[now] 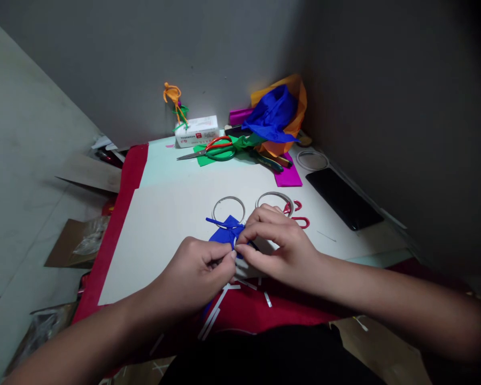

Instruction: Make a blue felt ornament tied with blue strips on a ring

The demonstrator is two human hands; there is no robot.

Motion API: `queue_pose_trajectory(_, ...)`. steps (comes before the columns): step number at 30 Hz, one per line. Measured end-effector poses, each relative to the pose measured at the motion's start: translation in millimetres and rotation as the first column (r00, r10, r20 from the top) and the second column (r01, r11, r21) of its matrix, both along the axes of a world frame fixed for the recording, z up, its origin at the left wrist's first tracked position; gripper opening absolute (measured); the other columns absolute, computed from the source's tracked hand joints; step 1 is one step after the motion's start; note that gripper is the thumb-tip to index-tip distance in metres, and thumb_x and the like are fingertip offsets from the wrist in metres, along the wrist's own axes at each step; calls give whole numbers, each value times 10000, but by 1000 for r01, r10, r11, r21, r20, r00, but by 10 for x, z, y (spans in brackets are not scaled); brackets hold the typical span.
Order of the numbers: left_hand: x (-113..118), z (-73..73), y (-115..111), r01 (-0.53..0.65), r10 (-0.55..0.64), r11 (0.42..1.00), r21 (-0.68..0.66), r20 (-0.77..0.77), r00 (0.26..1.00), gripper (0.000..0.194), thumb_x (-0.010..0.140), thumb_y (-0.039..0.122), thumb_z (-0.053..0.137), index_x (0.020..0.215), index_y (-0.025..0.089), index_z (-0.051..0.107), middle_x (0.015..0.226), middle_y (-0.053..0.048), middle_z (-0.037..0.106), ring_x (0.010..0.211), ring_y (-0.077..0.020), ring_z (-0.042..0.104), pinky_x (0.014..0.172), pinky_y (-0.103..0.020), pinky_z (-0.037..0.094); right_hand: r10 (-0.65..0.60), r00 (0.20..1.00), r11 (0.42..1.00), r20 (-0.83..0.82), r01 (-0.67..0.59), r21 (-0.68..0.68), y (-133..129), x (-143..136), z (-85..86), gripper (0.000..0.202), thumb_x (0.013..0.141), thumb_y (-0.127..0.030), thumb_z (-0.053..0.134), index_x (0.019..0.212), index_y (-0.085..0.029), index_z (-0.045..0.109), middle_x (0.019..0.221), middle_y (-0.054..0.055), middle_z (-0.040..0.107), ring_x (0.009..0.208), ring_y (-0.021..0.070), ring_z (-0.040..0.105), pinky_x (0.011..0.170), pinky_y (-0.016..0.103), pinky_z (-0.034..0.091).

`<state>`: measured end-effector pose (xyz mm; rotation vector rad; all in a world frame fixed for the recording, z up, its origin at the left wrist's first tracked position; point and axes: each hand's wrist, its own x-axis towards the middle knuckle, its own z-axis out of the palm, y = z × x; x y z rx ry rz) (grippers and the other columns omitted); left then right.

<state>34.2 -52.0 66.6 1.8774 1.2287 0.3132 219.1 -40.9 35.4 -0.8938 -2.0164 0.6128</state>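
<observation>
Both my hands come together over the near part of the white board. Thumb and finger of my left hand (208, 264) are pinched at a slim blue paper-wrapped piece (220, 222) with thin limb-like ends. My right hand (282, 243) pinches right beside the left fingertips, at the same piece. Its middle is hidden by the fingers. A blue paper sheet (219, 235) lies beneath. Just beyond are a thin wire coil (213, 205) and a second ring-shaped coil (257, 199). Red-handled scissors (302, 222) lie partly behind my right hand.
Farther back are large scissors (220, 149), dark-handled pliers (269, 162), crumpled blue paper (274, 109) and a white box (198, 131) with an orange figure (172, 96) standing by it. A black phone (342, 199) lies right. Paper strips (210, 321) litter the red cloth (260, 305).
</observation>
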Motion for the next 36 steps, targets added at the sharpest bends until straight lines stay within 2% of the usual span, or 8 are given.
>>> queue_pose_trajectory(12,-7,-31,-4,15,-12,996,82,-35,999,324,853,221,419,544,146,482,530,41,370,514,-81,323,499,-208,274,-5,1000,1000,3,5,14,-7,-8,16,47,768,-127,594,754,-165,615,723,13,559,735,150,511,707,335,355)
queue_pose_trajectory(19,-7,-13,-7,36,-34,995,88,-27,999,315,852,201,424,564,134,531,533,35,428,518,-78,365,507,-209,288,-42,998,993,56,35,114,-20,-8,25,58,773,-155,570,728,-164,605,723,31,552,733,169,481,681,344,347)
queue_pose_trajectory(22,-8,18,-4,33,-33,997,67,-4,999,322,863,200,419,589,129,574,553,22,500,533,-85,418,527,-212,319,-61,998,989,20,58,139,-7,2,32,56,754,-136,566,712,-169,583,712,28,548,715,166,485,678,346,364)
queue_pose_trajectory(26,-20,45,1,0,-1,1000,30,10,1000,336,866,208,422,593,135,605,528,21,526,503,-86,438,515,-218,332,-96,994,985,-61,103,138,34,41,90,82,738,-107,558,721,-187,567,706,19,534,703,162,506,683,345,400)
queue_pose_trajectory(30,-31,83,11,-46,46,996,-75,3,999,337,864,228,433,595,147,619,538,4,577,530,-109,510,547,-230,381,-151,982,981,-110,162,104,99,151,187,134,730,-70,553,709,-202,555,713,17,528,696,159,514,657,329,423)
queue_pose_trajectory(33,-28,135,23,-91,95,981,-174,18,995,350,869,249,433,587,153,614,534,-1,593,544,-116,544,574,-229,411,-129,983,986,-129,141,88,153,254,228,152,737,-58,544,710,-207,549,715,19,519,696,160,515,649,324,432)
queue_pose_trajectory(36,-20,182,32,-125,137,963,-239,36,990,375,874,272,433,554,151,587,513,-2,581,528,-112,541,568,-222,419,-69,991,990,-113,82,116,176,304,236,204,729,-32,505,802,-209,574,786,42,552,771,182,543,706,349,453)
